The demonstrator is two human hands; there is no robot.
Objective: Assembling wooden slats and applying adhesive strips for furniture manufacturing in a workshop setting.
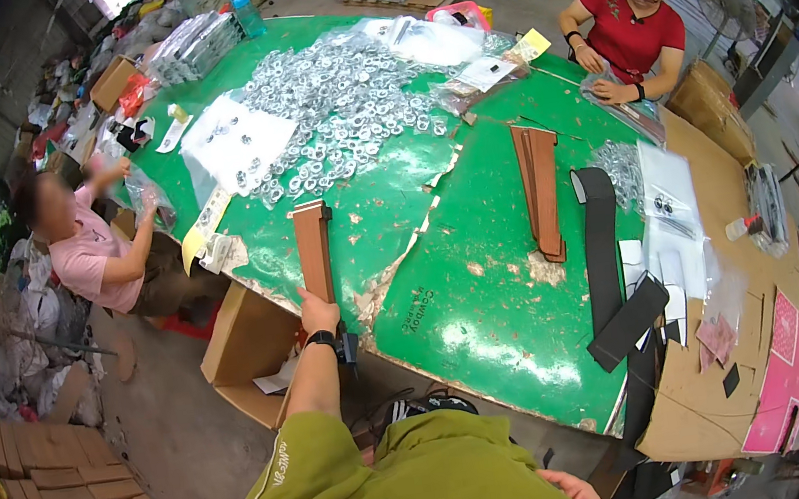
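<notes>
My left hand (319,313) reaches forward to the table's near edge and grips the near end of a stack of brown straps (313,246), its thumb lying along the top. The straps point away from me, flat on the green table (488,308). At the lower edge of the view, beside my body, part of my right hand (575,494) shows; its fingertips are hidden. A second bundle of brown straps (540,186) lies farther right, apart from both hands. A small dark object (348,345) sits at the table edge by my left wrist.
Many small metal rings (340,106) cover the table's far part. A black strip (602,253) and white bags (667,214) lie right. An open cardboard box (249,345) stands below the left edge. One person (107,248) works at left, another (628,33) at far right.
</notes>
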